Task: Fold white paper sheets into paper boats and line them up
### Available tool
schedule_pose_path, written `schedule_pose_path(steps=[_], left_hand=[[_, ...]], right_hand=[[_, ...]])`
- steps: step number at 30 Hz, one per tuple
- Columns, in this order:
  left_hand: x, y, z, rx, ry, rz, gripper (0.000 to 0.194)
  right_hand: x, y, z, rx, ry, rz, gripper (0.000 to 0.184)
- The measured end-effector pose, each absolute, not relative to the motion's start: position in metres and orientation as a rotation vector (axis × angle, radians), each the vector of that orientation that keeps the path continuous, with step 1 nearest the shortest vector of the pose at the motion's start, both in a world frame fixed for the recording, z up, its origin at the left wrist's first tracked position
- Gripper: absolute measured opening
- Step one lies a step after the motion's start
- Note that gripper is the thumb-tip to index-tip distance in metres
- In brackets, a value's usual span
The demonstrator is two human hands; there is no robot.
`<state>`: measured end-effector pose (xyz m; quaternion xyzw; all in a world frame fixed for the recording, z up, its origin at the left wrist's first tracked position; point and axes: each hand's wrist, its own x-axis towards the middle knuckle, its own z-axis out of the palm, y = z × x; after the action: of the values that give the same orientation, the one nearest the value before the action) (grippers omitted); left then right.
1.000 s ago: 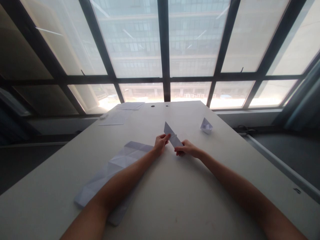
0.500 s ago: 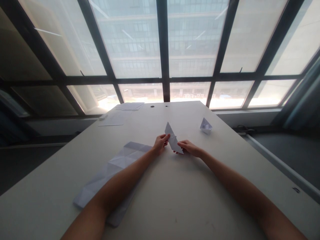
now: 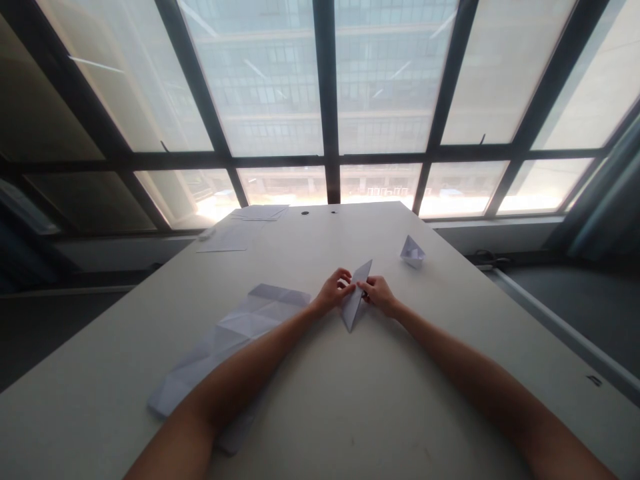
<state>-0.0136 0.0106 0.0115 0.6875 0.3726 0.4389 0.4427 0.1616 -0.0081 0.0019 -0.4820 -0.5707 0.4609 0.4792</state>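
A folded piece of white paper [image 3: 353, 308], long and pointed at both ends, is held between my two hands just above the table. My left hand [image 3: 336, 289] pinches its left side near the middle, thumb on the paper and the other fingers curled. From the right, my right hand [image 3: 379, 294] grips the opposite side, its thumb close to the left thumb. The paper slants, with one tip up to the right and the other pointing down toward me. Some right-hand fingers are hidden behind it.
A small folded paper boat [image 3: 413, 253] stands right of my hands on the white table [image 3: 400, 400]. Creased paper sheets [image 3: 235, 333] lie partly under my left forearm. Flat sheets [image 3: 227, 239] rest at the far left. Windows [image 3: 280, 80] rise beyond the far edge.
The folded paper has been turned: its upper tip leaned left and now leans right. My left hand has moved right, and both hands are closer together on it.
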Motion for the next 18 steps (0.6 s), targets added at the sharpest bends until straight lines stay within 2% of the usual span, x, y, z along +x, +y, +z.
schedule_pose_path(steps=[3, 11, 18], left_hand=[[-0.0132, 0.0091, 0.0118, 1.812, 0.977, 1.050, 0.035], [-0.0134, 0.0068, 0.0141, 1.806, 0.951, 0.975, 0.049], [-0.0138, 0.0052, 0.0173, 1.852, 0.840, 0.939, 0.052]], right_hand=[[0.1616, -0.0097, 0.0038, -1.176, -1.376, 1.147, 0.039], [0.1659, -0.0104, 0.0029, -1.117, -1.474, 1.146, 0.053], [0.1669, -0.0095, 0.0033, -1.086, -1.533, 1.154, 0.059]])
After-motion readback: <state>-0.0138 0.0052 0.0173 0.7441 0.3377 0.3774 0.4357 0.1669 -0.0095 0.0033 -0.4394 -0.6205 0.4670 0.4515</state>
